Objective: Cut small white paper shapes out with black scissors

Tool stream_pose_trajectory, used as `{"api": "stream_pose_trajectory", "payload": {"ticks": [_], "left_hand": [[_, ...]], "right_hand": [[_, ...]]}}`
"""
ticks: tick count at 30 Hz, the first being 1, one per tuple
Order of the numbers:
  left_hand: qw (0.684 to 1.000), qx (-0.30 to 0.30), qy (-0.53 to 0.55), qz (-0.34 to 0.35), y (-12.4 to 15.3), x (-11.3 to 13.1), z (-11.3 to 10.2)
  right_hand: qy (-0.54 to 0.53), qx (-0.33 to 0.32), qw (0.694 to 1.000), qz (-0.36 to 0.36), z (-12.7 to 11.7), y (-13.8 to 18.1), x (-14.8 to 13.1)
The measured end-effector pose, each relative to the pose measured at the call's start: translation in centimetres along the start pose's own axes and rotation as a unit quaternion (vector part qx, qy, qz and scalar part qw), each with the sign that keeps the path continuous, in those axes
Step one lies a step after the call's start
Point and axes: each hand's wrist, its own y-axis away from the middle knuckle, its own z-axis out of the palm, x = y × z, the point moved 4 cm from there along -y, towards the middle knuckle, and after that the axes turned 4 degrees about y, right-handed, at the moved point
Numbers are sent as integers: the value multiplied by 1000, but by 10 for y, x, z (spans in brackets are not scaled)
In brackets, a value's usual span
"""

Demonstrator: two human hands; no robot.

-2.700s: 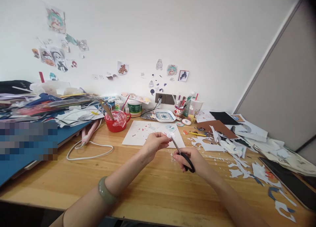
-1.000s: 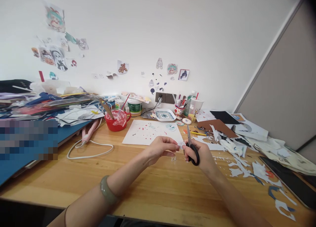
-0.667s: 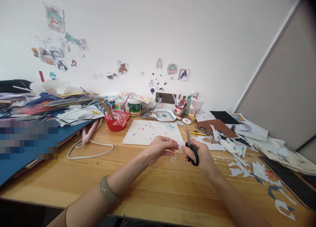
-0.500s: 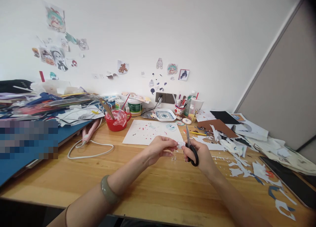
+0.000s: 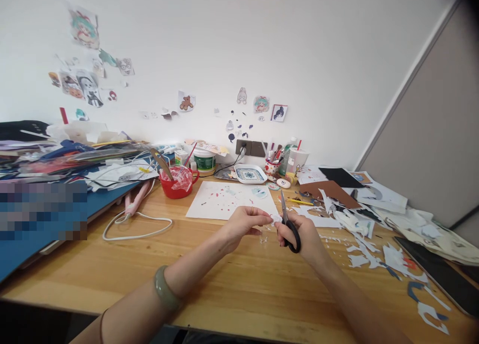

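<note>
Between the fingertips of my left hand (image 5: 245, 225) is a small white paper piece (image 5: 276, 218). My right hand (image 5: 302, 233) is closed round black-handled scissors (image 5: 293, 237), whose blades point up and away from me. Its thumb and fingertips lie close against the paper piece; whether they pinch it too I cannot tell. Tiny white snippets (image 5: 264, 240) lie on the wooden table below the hands. Just beyond, a white sheet (image 5: 213, 200) carries small red and pale blue cut pieces.
At the left stand a red cup (image 5: 177, 188) with plastic in it and a looped white cable (image 5: 138, 238). A patterned tray (image 5: 250, 174) sits near the wall. Paper scraps (image 5: 359, 252), brown paper (image 5: 329, 192) and a dark tablet (image 5: 437, 271) crowd the right side.
The white paper piece has shifted slightly to the right and turned between my fingers, and my left fingertips moved with it. The scissors stay almost in place in my right hand.
</note>
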Motion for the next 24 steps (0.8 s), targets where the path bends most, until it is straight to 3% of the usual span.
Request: {"api": "stream_pose_trajectory", "payload": {"ticks": [5,9,15,24], "left_hand": [[1000,12,11,6,-1,3,-3],[997,56,-11,43,-1,12,-10],[992,111,-9,63,-2,20,-20],[994,90,12,60,-3,17,-20]], "right_hand": [[-6,-9,1000,8,0,0,1],[-16,-7,1000,-4,-3,2,-3],[36,-95,995,21,7,4,-2],[62,-109,991,49,8,2,12]]}}
